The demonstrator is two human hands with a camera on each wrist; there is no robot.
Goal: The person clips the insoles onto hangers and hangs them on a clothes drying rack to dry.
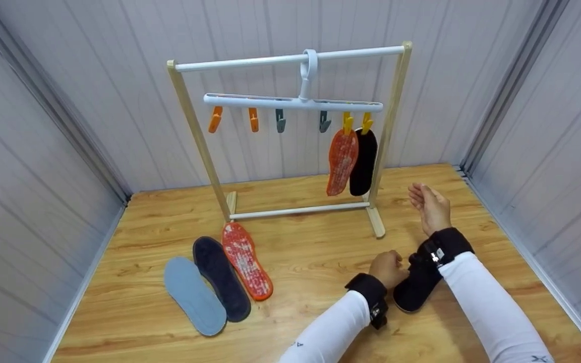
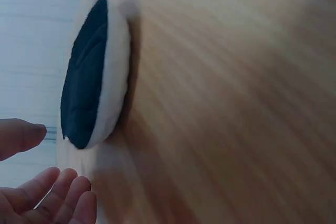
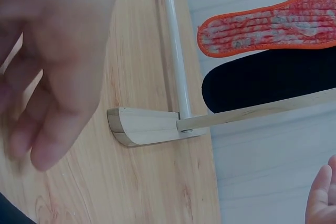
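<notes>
White sleeve (image 1: pixel 331 335), small "A" mark

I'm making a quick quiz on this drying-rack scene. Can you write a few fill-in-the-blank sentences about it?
1. The number of insoles hanging from the hanger is ____.
2. On the table, the grey insole lies beside a dark insole and a ____ one.
3. The left hand touches a dark insole lying on the ____.
4. The right hand holds ____.

Missing words: two; red; table; nothing
</notes>
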